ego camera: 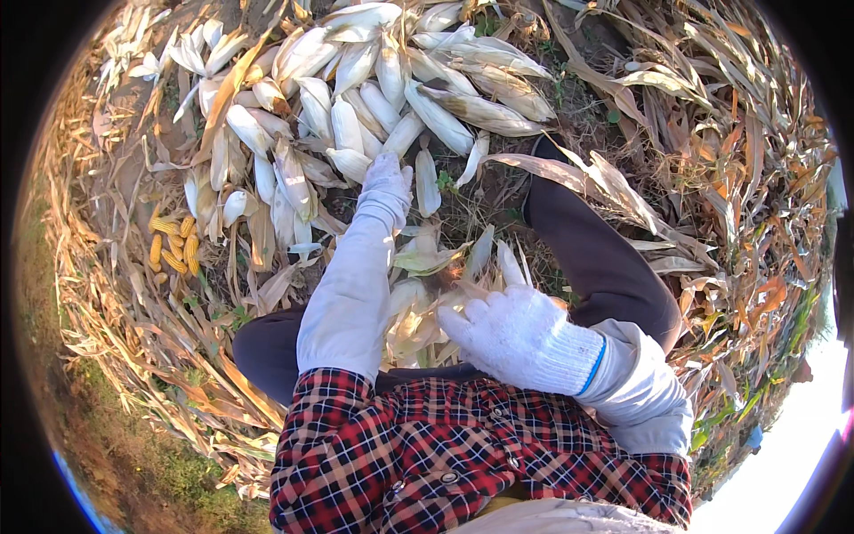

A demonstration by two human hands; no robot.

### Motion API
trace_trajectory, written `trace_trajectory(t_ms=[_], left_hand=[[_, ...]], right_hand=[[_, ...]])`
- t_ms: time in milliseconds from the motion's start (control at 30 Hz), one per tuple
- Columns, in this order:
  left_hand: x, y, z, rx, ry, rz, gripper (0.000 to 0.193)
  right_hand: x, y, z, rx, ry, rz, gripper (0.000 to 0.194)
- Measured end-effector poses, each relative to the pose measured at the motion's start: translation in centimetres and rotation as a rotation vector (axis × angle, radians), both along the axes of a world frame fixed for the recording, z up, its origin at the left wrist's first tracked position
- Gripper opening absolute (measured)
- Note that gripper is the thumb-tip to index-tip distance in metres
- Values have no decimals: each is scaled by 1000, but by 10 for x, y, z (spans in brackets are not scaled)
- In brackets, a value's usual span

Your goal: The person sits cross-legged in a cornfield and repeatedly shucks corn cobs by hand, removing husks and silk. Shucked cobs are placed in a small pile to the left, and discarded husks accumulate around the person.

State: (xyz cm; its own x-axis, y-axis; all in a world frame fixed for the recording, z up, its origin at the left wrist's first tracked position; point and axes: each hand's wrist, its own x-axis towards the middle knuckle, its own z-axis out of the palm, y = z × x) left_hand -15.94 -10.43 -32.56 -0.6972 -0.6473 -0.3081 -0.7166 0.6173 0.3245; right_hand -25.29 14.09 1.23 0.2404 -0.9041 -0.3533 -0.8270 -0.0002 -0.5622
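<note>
My left hand (387,181), in a white glove, reaches forward to the near edge of a pile of corn ears in pale husks (347,123). Its fingertips meet a husk-covered ear (349,164); whether they grip it is hidden. My right hand (517,334), in a white knit glove with a blue cuff edge, hovers before my torso with its fingers partly curled. Just beyond its fingers a pale pointed piece (510,263) sticks up, and I cannot tell whether the hand holds it. Loose, peeled husks (417,320) lie between my legs.
Several bare yellow corn cobs (175,243) lie in a small heap at the left. Dry corn stalks and leaves (720,193) cover the ground on the right, with more stalks (160,327) at the left. My bent right leg (594,247) borders the husk pile.
</note>
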Motion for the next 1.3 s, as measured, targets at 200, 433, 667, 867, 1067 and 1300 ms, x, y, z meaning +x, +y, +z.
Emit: trace_trajectory(t_ms=[200,433,667,867,1067,1300], left_hand=[[-59,-35,-29,-27,-279,105,56],[-77,-49,-49,170,-382,131,64],[-33,-7,-14,921,-72,443,69],[51,69,75,1495,717,656,64],[56,84,207,1465,1073,258,60],[60,97,331,330,811,-131,50]], right_hand=[[-13,-4,4,-49,-9,-25,37],[-21,-4,1,-70,-65,-38,43],[-6,-3,-2,-59,29,-80,36],[2,-13,-11,-103,83,-169,42],[-15,-39,-16,-242,25,-599,58],[3,-61,-35,-403,-1364,-727,75]])
